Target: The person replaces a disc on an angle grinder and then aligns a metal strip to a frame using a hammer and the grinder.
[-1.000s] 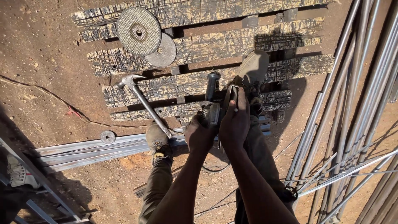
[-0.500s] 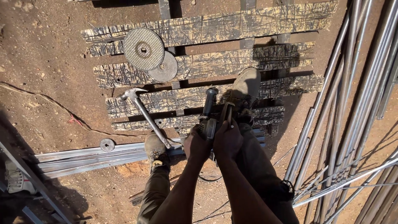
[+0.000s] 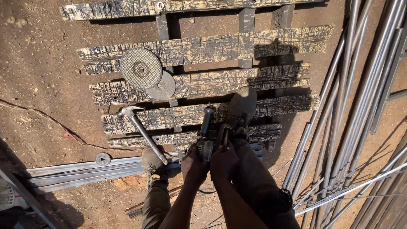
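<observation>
My left hand [image 3: 193, 164] and my right hand [image 3: 224, 160] both grip an angle grinder [image 3: 206, 135] held low over a scarred wooden pallet [image 3: 212, 85]. The grinder's side handle points away from me. My right boot [image 3: 241, 108] stands on the pallet slats. My left boot [image 3: 151, 163] rests on a bundle of metal profiles [image 3: 80, 171] lying on the dirt. A hammer [image 3: 140, 129] lies on the pallet just left of my hands. Two cutting discs, a large one [image 3: 140, 68] and a smaller one [image 3: 163, 87], lie farther up the pallet.
Long metal pipes [image 3: 360, 110] lie stacked along the right side. A small round disc [image 3: 103, 159] sits on the profiles at left. A thin cable [image 3: 51, 121] crosses the dirt at left. A metal frame [image 3: 21, 199] shows at lower left.
The view has shifted downward, so pallet and discs sit lower in frame. Both hands remain on the grinder, drawn slightly nearer my body.
</observation>
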